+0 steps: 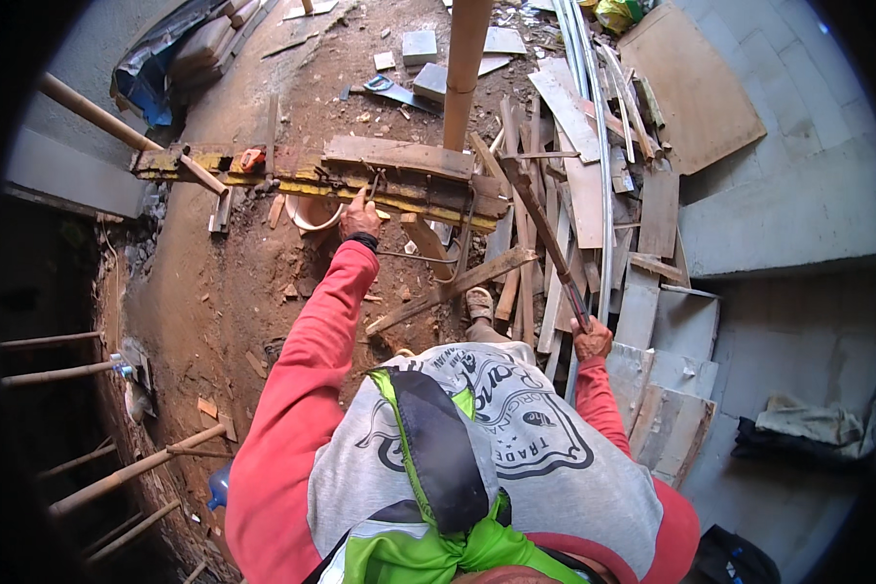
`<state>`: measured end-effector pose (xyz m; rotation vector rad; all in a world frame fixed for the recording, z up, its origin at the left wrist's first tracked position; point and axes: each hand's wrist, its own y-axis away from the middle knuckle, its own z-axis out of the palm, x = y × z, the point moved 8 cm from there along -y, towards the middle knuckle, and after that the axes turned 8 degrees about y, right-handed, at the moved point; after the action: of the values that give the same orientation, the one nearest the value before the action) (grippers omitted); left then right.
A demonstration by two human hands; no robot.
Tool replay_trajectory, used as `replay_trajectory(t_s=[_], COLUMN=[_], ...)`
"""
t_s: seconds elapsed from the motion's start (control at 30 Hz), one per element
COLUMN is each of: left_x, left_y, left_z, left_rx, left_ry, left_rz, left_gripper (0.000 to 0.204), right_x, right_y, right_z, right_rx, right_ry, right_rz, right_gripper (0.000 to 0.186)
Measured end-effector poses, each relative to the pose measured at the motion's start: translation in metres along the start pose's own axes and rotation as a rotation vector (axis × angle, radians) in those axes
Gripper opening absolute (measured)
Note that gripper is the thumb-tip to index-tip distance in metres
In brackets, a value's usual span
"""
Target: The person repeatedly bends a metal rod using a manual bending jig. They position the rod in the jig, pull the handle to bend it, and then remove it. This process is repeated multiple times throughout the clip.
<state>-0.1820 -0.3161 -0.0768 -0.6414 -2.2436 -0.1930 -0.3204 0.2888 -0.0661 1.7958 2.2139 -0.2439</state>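
Left hand (358,216): fingertips at the beam (292,177); grip cannot be told. Right hand (591,339): wrapped around the lower end of the bar (551,238), which slants up near the beam's right end. Best practice: grip the bar firmly; keep left fingers clear of its sweep.

Count: bar, one; beam, one; bent rod (417,257), one; bucket (300,223), one; tape measure (252,160), one; saw (399,92), one.

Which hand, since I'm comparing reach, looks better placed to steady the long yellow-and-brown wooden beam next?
Probably the left hand: its fingers are at the beam, while the right hand, farther off, grips a long, slim, brown bar.
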Motion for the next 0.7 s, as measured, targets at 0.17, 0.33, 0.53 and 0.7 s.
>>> replay_trajectory(t_s=[0.17, 0.33, 0.53, 0.7], left_x=[0.010, 0.219, 0.299, 0.192], left_y=[-0.032, 0.038, 0.096, 0.119], left_z=[-0.012, -0.049, -0.111, -0.059], left_rx=[-0.276, -0.491, -0.246, -0.033], left_ry=[0.592, 0.992, 1.222, 1.345], left_rz=[-0.432, -0.306, 0.181, -0.216], left_gripper=[0.021, 0.021, 0.020, 0.018], right_x=[-0.028, -0.065, -0.104, -0.131], right_y=[0.006, 0.000, -0.009, -0.005], right_z=[0.019, -0.005, -0.041, -0.058], right_rx=[0.024, 0.077, 0.159, 0.173], right_ry=[-0.208, -0.341, -0.622, -0.699], right_rz=[-0.009, -0.072, -0.169, -0.175], right_gripper=[0.036, 0.039, 0.036, 0.035])
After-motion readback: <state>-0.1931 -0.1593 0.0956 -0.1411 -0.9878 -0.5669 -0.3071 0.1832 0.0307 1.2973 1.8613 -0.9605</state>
